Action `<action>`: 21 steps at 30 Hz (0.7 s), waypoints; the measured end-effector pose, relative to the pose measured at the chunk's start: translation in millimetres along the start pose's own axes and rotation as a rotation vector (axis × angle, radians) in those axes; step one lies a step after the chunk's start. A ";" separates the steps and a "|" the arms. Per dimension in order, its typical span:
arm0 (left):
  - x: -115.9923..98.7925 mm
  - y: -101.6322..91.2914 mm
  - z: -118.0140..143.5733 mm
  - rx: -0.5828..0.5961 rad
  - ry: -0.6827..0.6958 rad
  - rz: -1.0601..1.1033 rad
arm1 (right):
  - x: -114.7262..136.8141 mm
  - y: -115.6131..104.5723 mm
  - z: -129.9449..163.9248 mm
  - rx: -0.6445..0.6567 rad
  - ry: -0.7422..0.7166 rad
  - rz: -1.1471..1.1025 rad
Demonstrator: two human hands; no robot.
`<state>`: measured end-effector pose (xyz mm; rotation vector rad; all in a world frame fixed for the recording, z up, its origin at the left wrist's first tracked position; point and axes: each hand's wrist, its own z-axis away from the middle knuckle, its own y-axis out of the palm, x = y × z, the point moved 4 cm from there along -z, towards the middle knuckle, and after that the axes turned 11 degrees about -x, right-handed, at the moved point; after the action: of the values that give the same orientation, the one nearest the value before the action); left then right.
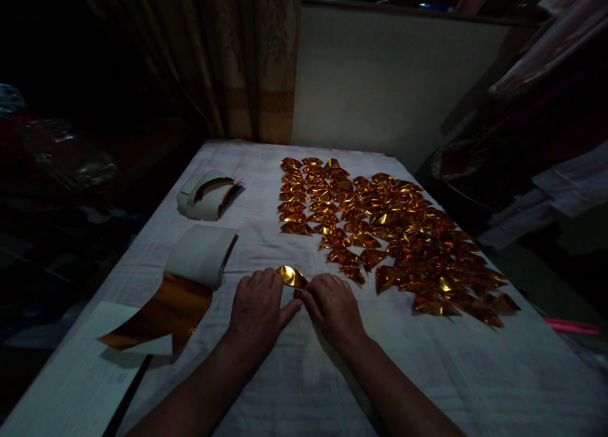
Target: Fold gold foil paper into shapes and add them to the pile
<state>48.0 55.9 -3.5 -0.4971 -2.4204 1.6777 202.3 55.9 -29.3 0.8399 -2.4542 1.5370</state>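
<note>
Head cam: left hand (259, 310) and right hand (332, 307) both pinch a gold foil piece (291, 276) on the desk (475, 373), just left of the foil pile (394, 234); foil roll (197, 259) sits nearby.

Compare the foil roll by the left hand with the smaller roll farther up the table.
The near roll has a long gold foil strip trailing out flat toward the table edge; the far roll is wound up, showing only a sliver of foil. The near roll looks larger. Both have white backing and lie on the white cloth.
</note>
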 end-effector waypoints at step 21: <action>-2.5 1.2 -0.3 -0.054 -0.002 -0.062 | -6.6 -0.8 -0.3 -0.010 0.108 -0.144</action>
<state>50.6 55.7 -4.3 -0.4224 -2.4622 1.5928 208.2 58.4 -31.1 0.8868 -2.2710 1.4786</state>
